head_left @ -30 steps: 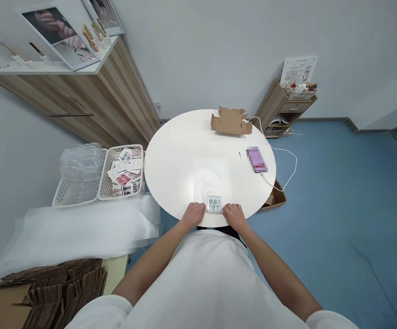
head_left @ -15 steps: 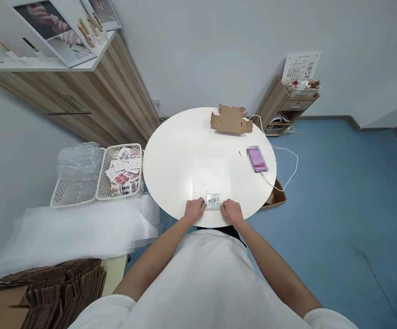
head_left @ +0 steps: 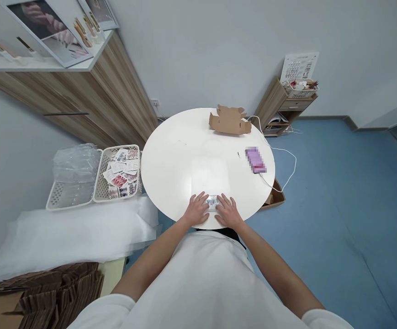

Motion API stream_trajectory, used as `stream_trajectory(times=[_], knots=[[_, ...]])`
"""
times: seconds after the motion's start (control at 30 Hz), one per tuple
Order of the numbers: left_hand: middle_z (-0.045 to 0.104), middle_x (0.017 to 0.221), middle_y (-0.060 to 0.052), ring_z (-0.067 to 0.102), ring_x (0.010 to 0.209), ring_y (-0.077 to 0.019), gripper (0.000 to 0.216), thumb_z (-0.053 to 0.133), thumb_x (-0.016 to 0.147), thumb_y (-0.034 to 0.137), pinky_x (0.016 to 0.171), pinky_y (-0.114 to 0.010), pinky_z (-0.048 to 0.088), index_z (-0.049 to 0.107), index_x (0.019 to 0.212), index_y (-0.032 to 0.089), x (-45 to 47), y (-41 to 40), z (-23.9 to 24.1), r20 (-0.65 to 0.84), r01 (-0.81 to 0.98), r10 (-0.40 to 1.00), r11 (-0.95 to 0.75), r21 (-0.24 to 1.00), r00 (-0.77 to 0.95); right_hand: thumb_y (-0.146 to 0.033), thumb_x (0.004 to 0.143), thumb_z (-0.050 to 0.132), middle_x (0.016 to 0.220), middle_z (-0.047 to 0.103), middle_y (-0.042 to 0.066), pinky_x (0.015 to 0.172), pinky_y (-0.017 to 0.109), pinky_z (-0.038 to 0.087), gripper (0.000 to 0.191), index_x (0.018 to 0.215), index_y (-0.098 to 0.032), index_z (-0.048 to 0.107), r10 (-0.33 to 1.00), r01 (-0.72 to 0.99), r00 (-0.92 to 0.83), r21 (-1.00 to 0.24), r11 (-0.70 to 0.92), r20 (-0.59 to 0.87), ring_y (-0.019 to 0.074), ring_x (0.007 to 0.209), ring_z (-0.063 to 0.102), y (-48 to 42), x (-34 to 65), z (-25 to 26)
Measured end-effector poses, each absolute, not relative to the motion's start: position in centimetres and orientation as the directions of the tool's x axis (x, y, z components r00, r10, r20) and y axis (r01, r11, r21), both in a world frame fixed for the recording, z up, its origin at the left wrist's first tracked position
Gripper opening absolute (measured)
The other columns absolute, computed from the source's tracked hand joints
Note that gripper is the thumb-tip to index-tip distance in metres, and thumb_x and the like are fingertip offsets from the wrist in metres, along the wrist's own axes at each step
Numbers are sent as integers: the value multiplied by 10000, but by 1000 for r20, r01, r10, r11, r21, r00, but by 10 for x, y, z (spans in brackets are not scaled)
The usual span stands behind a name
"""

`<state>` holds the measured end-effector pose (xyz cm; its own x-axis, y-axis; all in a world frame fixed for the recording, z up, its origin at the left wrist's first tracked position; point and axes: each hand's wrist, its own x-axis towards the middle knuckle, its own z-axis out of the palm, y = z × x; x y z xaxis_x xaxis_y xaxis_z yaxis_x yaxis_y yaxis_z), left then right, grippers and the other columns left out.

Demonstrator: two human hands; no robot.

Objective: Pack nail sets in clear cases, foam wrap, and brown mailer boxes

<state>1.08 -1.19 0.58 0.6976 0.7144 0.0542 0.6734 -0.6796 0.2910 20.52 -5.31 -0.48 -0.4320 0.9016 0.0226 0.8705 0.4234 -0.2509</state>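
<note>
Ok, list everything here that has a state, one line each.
small clear case, flat on the table by its near edge, partly under both hands.
left hand, open, fingers spread on the case.
right hand, open, fingers spread on the case.
cardboard box, open, flaps up.
phone, lying flat, cable attached.
white basket, full of nail cards.

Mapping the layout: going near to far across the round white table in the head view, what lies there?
First the small clear plastic case, then the pink rectangular phone, then the open brown cardboard box.
</note>
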Motion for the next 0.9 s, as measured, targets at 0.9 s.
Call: stream_trajectory(times=[0.9], knots=[[496, 1088, -57, 415, 1050, -253, 306, 454, 746, 459, 872, -408, 302, 562, 934, 243, 10, 17, 35, -217, 715, 738, -467, 520, 640, -348, 842, 370, 913, 531, 53, 698, 278, 367, 201, 887, -189, 483, 937, 847, -336, -464, 258, -92, 170, 833, 478, -25, 204, 38]])
